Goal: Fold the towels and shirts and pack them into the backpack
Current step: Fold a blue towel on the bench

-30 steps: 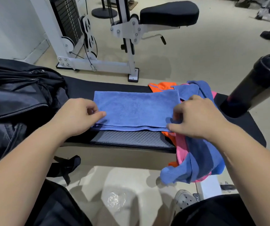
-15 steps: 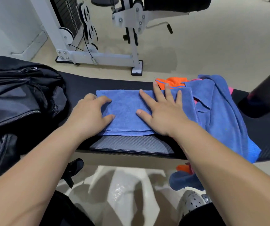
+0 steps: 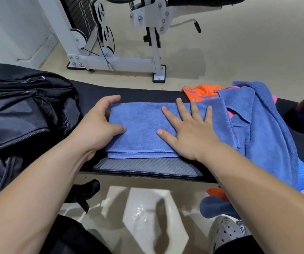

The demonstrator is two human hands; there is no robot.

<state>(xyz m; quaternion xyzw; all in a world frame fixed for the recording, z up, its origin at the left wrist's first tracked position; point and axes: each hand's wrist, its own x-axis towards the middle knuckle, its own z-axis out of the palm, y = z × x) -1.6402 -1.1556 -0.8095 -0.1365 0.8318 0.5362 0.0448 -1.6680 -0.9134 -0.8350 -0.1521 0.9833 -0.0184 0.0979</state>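
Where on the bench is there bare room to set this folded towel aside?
Two bare strips of bench: behind the folded towel, between the backpack and the orange shirt, and the grey panel along the near edge. The left end is under the backpack, the right end under the clothes pile.

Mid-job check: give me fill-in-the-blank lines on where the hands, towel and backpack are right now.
The right hand, fingers spread, lies flat on the folded blue towel, which rests on a black ____.
The black backpack sits on the towel's ____ side.
The left hand rests at the towel's left edge, its ____ on top.
Missing words: bench; left; thumb.
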